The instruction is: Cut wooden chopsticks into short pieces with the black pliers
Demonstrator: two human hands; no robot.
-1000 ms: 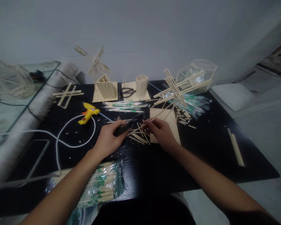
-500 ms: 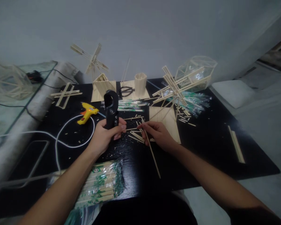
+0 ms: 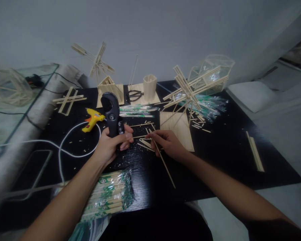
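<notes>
My left hand (image 3: 112, 144) is closed around the handle of a black pipe cutter (image 3: 112, 115), its hooked jaw pointing up. Between the thumb and fingers of my right hand (image 3: 167, 144) is a thin wooden chopstick (image 3: 167, 170), slanting down toward the near table edge. The two hands are apart above the black table (image 3: 150, 184). Under and between them lie several loose cut sticks (image 3: 145, 144) and small chips. Just beyond my right hand is a flat wooden base (image 3: 177, 125), with a windmill-like stick frame (image 3: 187, 88) above it.
A yellow glue gun (image 3: 93, 119) with a white cable lies left. Wrapped chopsticks (image 3: 110, 194) are near the front edge. At the back are a hollow stick tower (image 3: 149, 88), black scissors (image 3: 134, 96) and another stick frame (image 3: 97, 62). Sticks (image 3: 255, 152) lie far right.
The pipe cutter has tilted left, turning its jaw slightly. My right hand still holds the chopstick in nearly the same place. The whole view has shifted a little.
</notes>
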